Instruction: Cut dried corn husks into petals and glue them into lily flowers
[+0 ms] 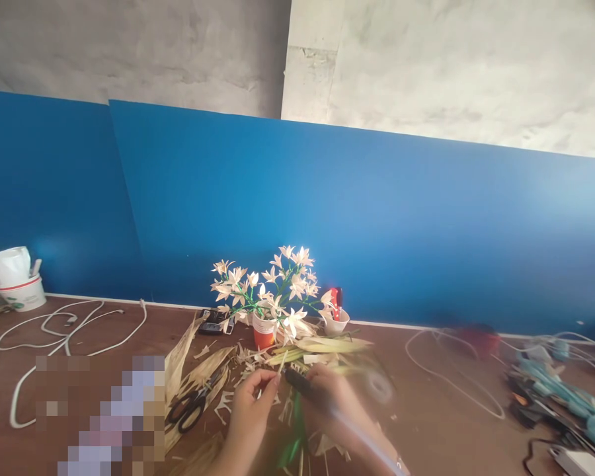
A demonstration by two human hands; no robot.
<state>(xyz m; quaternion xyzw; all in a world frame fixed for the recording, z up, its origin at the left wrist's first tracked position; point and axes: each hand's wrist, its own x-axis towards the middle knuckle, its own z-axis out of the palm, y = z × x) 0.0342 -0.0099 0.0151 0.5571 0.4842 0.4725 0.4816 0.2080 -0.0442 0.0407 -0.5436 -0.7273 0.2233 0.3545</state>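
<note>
My left hand (252,403) is closed in a pinch on a small pale strip of husk (282,362), held upright. Wrapped in my right hand (340,403) is a black hot glue gun (305,387); its tip points left, close to the strip, and a pale translucent stick trails from its back. I cannot tell whether the tip touches the strip. Just beyond my hands, white husk flowers (295,287) on green stems stand in an orange-and-white paper cup (264,332). Black-handled scissors (187,408) lie left of my left hand, among dry corn husks (205,370).
Greenish husks (334,345) lie beyond my right hand. A small white bowl (338,322) holds a red-and-black item. White cables (67,337) and a white tub (20,293) are at left; teal bundled items (568,390) at right. A blue partition (327,205) backs the table.
</note>
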